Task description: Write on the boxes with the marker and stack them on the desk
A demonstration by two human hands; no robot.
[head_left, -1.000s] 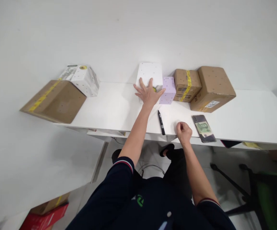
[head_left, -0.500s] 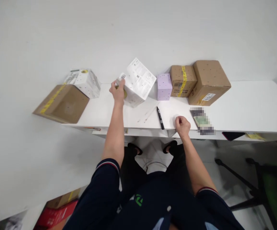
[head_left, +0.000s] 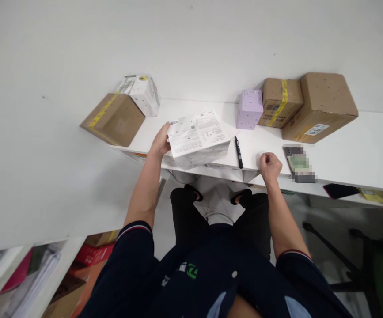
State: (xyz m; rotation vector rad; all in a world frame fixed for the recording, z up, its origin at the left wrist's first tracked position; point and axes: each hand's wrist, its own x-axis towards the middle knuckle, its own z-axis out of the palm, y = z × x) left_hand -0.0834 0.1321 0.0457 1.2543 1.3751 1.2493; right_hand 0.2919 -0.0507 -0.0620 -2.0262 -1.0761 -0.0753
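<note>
My left hand (head_left: 161,140) grips the left side of a white box (head_left: 198,132) with printed text and dots. The box is above the front part of the white shelf (head_left: 340,152), its printed face turned up toward me; whether its underside touches the shelf I cannot tell. My right hand (head_left: 271,168) rests at the shelf's front edge, its fingers curled in; what they hold, if anything, is hidden. Between the box and that hand lies a black marker pen (head_left: 238,152). Just right of the hand is a pixelated, blurred item (head_left: 300,163).
Along the wall at right stand a lilac box (head_left: 250,109), a taped brown carton (head_left: 281,102) and a larger brown carton (head_left: 324,106). At left are another brown carton (head_left: 118,119) and a white box (head_left: 145,95). A dark chair (head_left: 360,269) is at lower right.
My left hand has brought the white box nearer and tipped it, so its printed face now points up. The right hand stays curled at the edge. My view has shifted left.
</note>
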